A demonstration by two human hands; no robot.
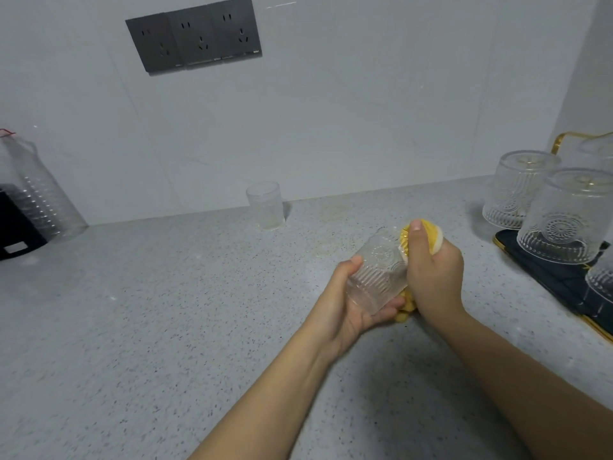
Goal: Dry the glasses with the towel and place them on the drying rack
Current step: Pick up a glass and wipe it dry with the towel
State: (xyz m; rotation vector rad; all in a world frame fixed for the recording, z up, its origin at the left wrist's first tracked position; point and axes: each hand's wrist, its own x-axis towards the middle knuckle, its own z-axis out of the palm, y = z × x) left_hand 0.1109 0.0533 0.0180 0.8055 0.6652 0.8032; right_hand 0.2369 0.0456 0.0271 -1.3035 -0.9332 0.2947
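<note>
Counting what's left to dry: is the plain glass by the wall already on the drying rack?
No, the plain glass stands on the countertop by the wall, well apart from the drying rack at the right.

Grey speckled countertop (166, 327), white tiled wall (365, 94), sockets (194, 36)

- A glass (376, 273) lies tilted between the left hand (345, 305) and the right hand (431, 270), above the counter (166, 310).
- The towel (418, 234) sits at the glass's right end.
- The rack (557, 277) stands far right with upturned glasses (560, 217) on it.
- A cup (265, 204) stands behind, against the wall (331, 111).
</note>
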